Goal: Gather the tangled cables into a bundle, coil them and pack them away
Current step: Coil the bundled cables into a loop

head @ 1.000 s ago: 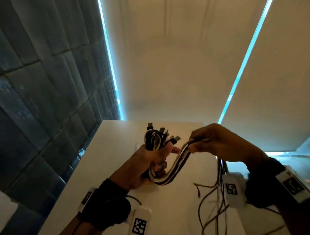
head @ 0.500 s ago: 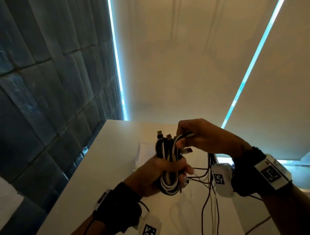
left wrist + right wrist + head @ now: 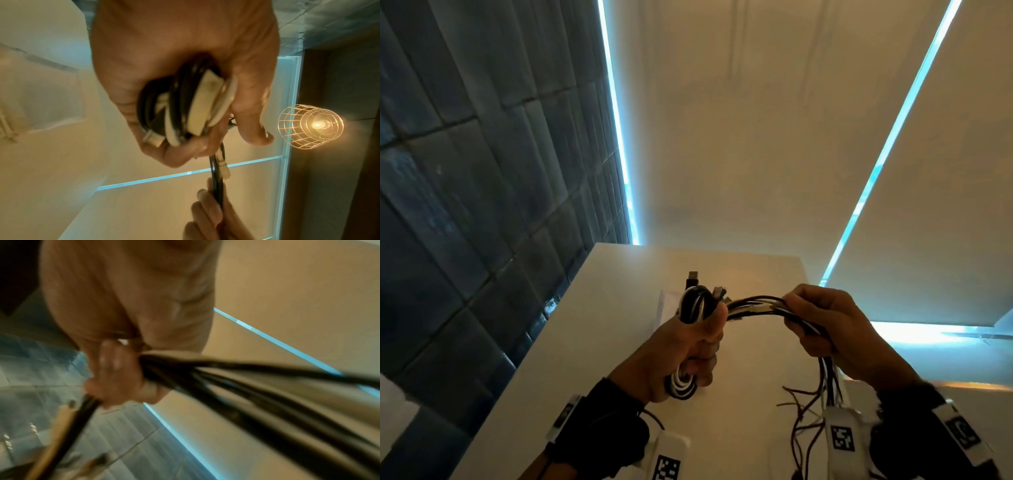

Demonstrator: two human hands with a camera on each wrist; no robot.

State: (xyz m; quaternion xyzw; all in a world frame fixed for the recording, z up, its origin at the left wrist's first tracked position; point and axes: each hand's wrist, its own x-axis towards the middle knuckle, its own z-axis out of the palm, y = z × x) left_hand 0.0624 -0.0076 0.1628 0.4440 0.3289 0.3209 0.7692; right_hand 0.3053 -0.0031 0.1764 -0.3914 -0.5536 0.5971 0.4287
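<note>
1. Two hands hold the cables above the table.
2. Left hand clenches the coil.
3. Right hand pinches the loose run.
4. Cables: light, limp, likely springy; grip near the coil.

My hands are bare. Black wrist wraps sit on both my wrists, each carrying white blocks printed with black square markers, and a thin dark wire loops off my left wrap.
</note>
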